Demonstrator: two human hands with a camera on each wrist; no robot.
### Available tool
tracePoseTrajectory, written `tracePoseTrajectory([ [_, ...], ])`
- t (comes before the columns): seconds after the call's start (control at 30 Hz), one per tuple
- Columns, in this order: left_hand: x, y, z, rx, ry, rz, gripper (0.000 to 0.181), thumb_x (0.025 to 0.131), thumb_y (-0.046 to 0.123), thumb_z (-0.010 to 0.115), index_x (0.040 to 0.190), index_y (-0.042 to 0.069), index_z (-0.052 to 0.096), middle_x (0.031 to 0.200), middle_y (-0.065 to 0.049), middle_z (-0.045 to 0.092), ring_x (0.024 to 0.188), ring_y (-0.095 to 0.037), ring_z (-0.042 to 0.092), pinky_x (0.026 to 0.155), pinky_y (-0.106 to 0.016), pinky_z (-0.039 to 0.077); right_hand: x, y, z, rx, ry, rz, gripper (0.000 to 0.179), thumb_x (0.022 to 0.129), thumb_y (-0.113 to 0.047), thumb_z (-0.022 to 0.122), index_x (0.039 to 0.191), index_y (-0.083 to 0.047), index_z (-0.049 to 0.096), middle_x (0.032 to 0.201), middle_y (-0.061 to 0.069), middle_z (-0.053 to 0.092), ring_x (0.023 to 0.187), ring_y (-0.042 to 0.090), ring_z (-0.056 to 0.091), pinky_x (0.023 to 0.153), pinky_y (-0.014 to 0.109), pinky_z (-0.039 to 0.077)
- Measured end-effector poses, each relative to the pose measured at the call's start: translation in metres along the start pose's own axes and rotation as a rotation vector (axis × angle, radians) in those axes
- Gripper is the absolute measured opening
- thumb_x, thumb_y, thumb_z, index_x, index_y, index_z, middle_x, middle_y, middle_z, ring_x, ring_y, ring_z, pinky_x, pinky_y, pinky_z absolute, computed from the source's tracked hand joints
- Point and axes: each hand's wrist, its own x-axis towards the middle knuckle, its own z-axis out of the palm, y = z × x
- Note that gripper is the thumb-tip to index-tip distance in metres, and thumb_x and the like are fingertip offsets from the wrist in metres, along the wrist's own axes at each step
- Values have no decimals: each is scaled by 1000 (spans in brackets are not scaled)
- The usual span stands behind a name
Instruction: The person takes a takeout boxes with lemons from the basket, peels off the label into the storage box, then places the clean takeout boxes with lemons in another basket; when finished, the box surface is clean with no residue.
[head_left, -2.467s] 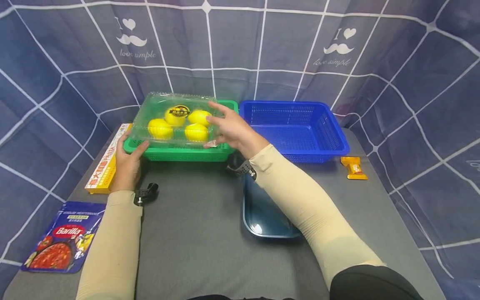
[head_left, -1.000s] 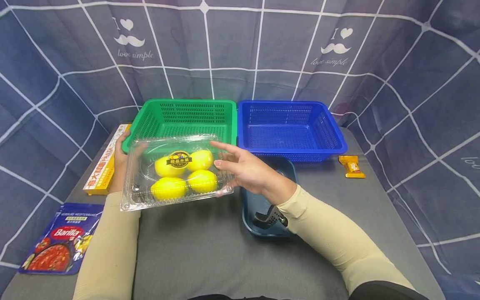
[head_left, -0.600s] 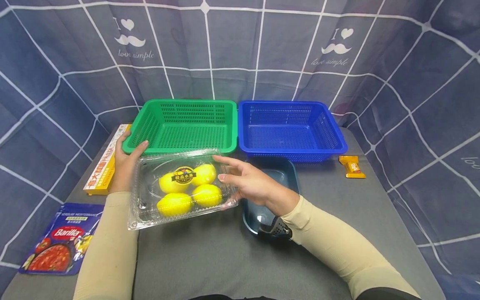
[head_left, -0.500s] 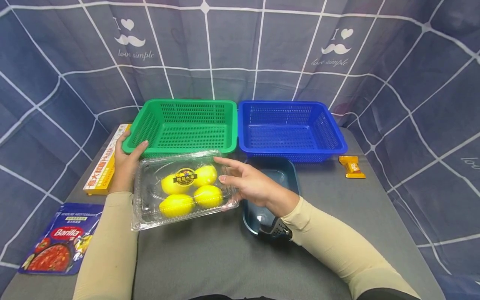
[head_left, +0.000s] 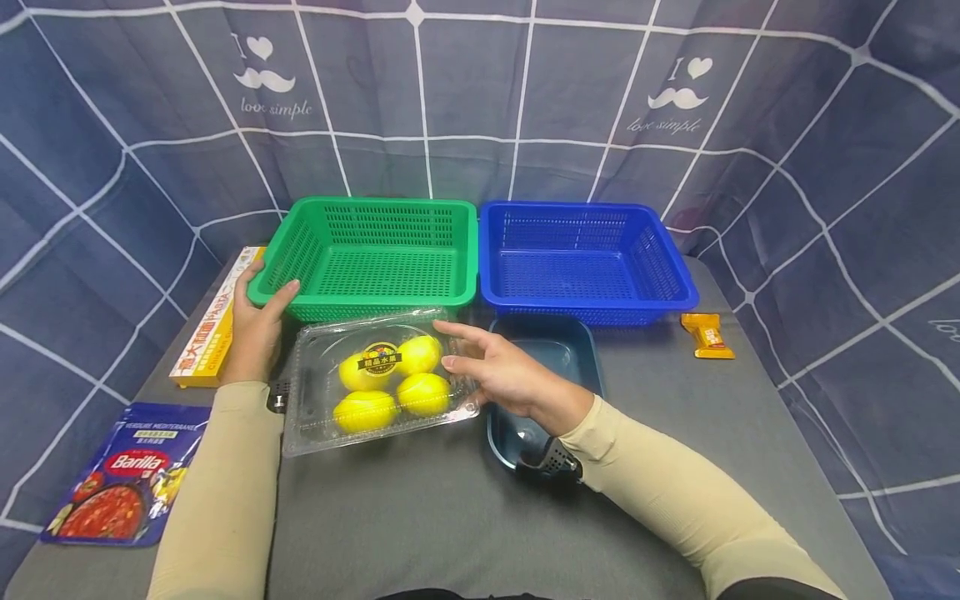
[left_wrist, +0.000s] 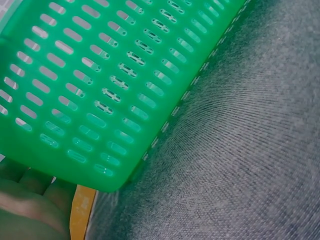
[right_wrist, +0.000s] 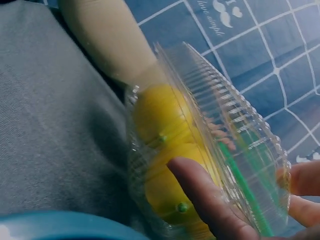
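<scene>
A clear plastic clamshell box (head_left: 315, 392) with several lemons (head_left: 365, 411) inside hangs tilted over the table, in front of the green basket (head_left: 360, 310). My right hand (head_left: 510, 367) grips its right end; in the right wrist view the thumb (right_wrist: 200, 192) lies along one side and fingers (right_wrist: 305, 177) show on the other. A black label is stuck on the lid. My left hand (head_left: 255, 325) holds the front left corner of the green basket, thumb at the front and fingers on the left side. In the left wrist view the fingers partly vanish behind the basket wall.
A blue basket (head_left: 588, 300) adjoins the green one. Below it, a dark blue tray (head_left: 525, 442) is partly covered by my right hand. At left lie a yellow pasta box (head_left: 206, 342) and a Barilla pouch (head_left: 131, 475); at right, a small orange packet (head_left: 707, 336).
My right hand has brought the lemon box from above the green basket toward me, and lately slightly to the right. My left hand stays at the basket corner.
</scene>
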Motion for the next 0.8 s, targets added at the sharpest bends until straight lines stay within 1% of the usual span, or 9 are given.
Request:
tracePoseTrajectory([
  [0.13, -1, 2, 2, 21, 1, 3, 82, 95, 8, 80, 161, 18, 33, 160, -18, 38, 142, -28, 44, 105, -22, 46, 1, 2, 4, -27, 27, -6, 62, 106, -8, 63, 162, -28, 45, 153, 19, 49, 104, 28, 62, 54, 31, 56],
  [0.23, 0, 2, 3, 34, -2, -3, 83, 95, 9, 80, 162, 19, 32, 160, -16, 37, 144, -29, 41, 107, -22, 45, 3, 5, 5, -25, 30, 2, 62, 106, -8, 62, 163, -26, 43, 156, 19, 47, 99, 27, 63, 54, 31, 56],
  [0.3, 0, 2, 3, 27, -4, -4, 82, 95, 8, 80, 162, 19, 32, 160, -16, 38, 145, -29, 41, 107, -22, 45, 5, 7, 6, -17, 26, 10, 63, 106, -7, 62, 163, -25, 42, 157, 18, 46, 94, 28, 64, 55, 31, 57],
  [0.43, 1, 1, 2, 16, 4, -8, 83, 94, 8, 81, 161, 19, 33, 159, -16, 39, 143, -28, 43, 106, -23, 46, 9, 12, 7, 4, 25, 28, 63, 106, -6, 61, 163, -25, 42, 160, 17, 42, 92, 28, 65, 55, 32, 58],
  [0.57, 1, 1, 2, 13, 13, -3, 82, 94, 8, 80, 161, 19, 34, 158, -16, 40, 140, -27, 46, 105, -23, 47, 12, 14, 8, 28, 32, 46, 62, 107, -5, 60, 163, -26, 44, 163, 17, 38, 100, 31, 64, 54, 30, 57],
  [0.63, 1, 0, 2, 7, 13, 1, 81, 94, 7, 80, 160, 19, 35, 158, -17, 40, 140, -27, 46, 105, -23, 47, 12, 15, 9, 41, 37, 50, 62, 107, -5, 60, 163, -26, 44, 164, 17, 36, 109, 34, 63, 54, 31, 57],
  [0.73, 1, 0, 3, -6, 12, 4, 80, 94, 5, 80, 160, 18, 35, 158, -18, 40, 140, -28, 45, 104, -23, 48, 12, 15, 10, 53, 50, 49, 62, 107, -5, 60, 163, -25, 43, 165, 19, 35, 117, 34, 61, 56, 32, 58],
  [0.77, 1, 0, 3, -9, 11, 4, 80, 94, 5, 80, 160, 18, 35, 158, -18, 39, 141, -28, 45, 104, -23, 48, 12, 15, 10, 57, 54, 49, 62, 107, -5, 59, 163, -25, 43, 165, 19, 34, 117, 33, 61, 56, 33, 59],
  [0.8, 1, 0, 3, -9, 9, 5, 81, 94, 5, 80, 160, 18, 34, 158, -18, 39, 141, -28, 44, 105, -23, 47, 12, 14, 11, 62, 57, 51, 62, 107, -5, 59, 163, -25, 42, 166, 19, 32, 114, 32, 62, 57, 33, 59],
])
